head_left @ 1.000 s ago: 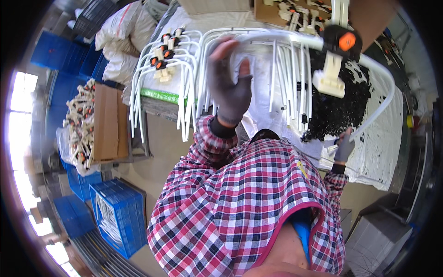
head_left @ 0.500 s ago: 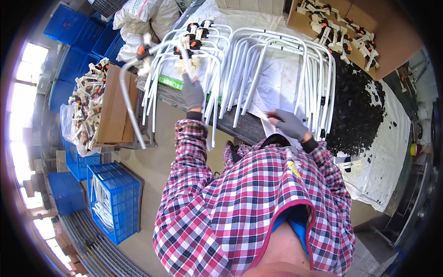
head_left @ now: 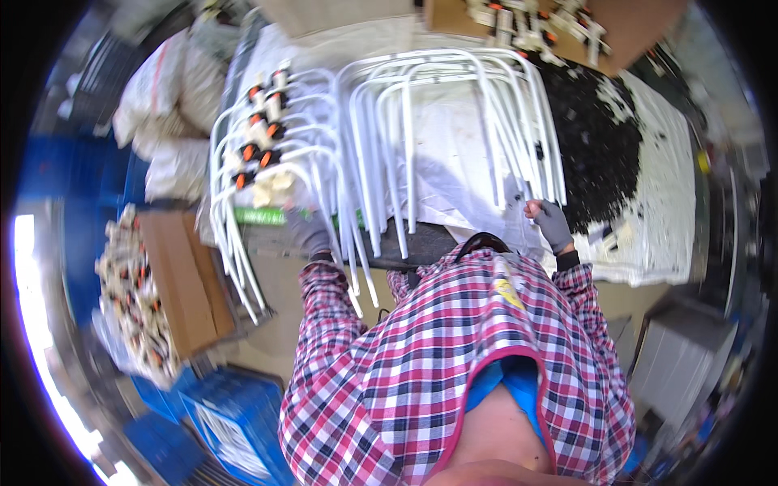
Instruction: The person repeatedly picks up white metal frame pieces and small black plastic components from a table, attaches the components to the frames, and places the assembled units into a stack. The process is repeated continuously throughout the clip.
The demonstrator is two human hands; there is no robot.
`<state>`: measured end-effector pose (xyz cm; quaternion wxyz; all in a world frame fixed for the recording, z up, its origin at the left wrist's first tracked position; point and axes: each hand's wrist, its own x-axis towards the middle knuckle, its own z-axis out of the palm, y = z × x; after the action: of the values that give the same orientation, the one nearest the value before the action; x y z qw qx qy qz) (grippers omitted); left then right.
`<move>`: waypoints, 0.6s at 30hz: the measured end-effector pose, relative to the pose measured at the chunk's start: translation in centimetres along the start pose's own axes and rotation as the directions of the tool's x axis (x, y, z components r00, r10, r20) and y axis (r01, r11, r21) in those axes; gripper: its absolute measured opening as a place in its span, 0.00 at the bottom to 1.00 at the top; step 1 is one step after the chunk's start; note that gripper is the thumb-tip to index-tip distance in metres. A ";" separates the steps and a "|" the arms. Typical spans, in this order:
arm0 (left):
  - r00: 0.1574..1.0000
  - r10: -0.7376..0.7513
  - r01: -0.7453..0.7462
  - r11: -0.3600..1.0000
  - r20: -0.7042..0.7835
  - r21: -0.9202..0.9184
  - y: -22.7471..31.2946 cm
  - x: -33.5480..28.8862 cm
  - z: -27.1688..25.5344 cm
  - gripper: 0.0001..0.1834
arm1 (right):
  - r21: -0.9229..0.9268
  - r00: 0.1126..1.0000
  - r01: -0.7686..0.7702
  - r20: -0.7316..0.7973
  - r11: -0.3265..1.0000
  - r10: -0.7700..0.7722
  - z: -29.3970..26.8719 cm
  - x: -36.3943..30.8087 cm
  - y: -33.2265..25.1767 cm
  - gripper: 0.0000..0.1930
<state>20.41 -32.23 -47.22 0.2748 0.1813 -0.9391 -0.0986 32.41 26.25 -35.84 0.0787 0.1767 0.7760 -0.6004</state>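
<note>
My gloved left hand (head_left: 308,232) is at the near edge of the left group of bent white tube frames (head_left: 324,154), just below a cream plastic fitting (head_left: 274,188). Its fingers are blurred, so whether they still grip a frame cannot be told. Cream fittings with black and orange parts (head_left: 258,152) sit in rows on these frames. My gloved right hand (head_left: 553,225) is beside the lower tube ends of the right group of white tube frames (head_left: 494,121). Its bare fingertips are drawn together; anything between them is too small to make out.
Small black parts (head_left: 596,146) are heaped on the white table sheet (head_left: 668,202). A cardboard box (head_left: 458,20) of fittings stands at the far right, another carton (head_left: 182,279) at the left. Blue crates (head_left: 235,389) stand below it; white sacks (head_left: 174,105) lie at the far left.
The tube frame raised in my left hand has come down onto the left group. My left hand moved lower and left; my right hand moved right, its fingers drawing together. The view has shifted.
</note>
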 end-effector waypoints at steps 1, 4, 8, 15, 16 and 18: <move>0.983 -0.115 0.033 0.879 0.145 0.476 -7.5 1.4 0.7 0.31 | 0.014 0.999 0.032 0.019 0.999 -0.032 -0.6 2.2 0.3 0.15; 0.773 -0.632 0.495 0.655 -0.055 -0.571 -5.3 11.3 -2.7 0.33 | -0.064 0.913 0.188 -0.358 0.980 -0.198 -3.1 3.0 6.8 0.12; 0.767 -0.641 0.458 0.517 0.027 -0.723 0.8 16.9 -4.7 0.38 | 0.140 0.764 0.159 -0.644 0.977 -0.032 -5.6 3.3 7.6 0.08; 0.765 -0.631 0.395 0.619 -0.130 -0.679 11.5 16.1 -8.2 0.34 | -0.240 0.857 0.120 -0.465 0.963 -0.223 -0.9 3.4 3.8 0.12; 0.737 -0.675 0.419 0.454 0.003 -0.786 14.5 16.6 -9.4 0.32 | -0.270 0.871 0.092 -0.444 0.958 -0.209 0.3 4.0 2.8 0.13; 0.799 -0.587 0.262 0.534 -0.130 -0.803 12.9 17.3 -7.6 0.30 | -0.236 0.926 0.047 -0.353 0.971 -0.130 2.8 5.6 0.3 0.19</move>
<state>7.36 -27.90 -28.93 0.4694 0.2941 -0.6618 -0.5051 27.08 24.58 -38.70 -0.0753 0.2401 0.8467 -0.4688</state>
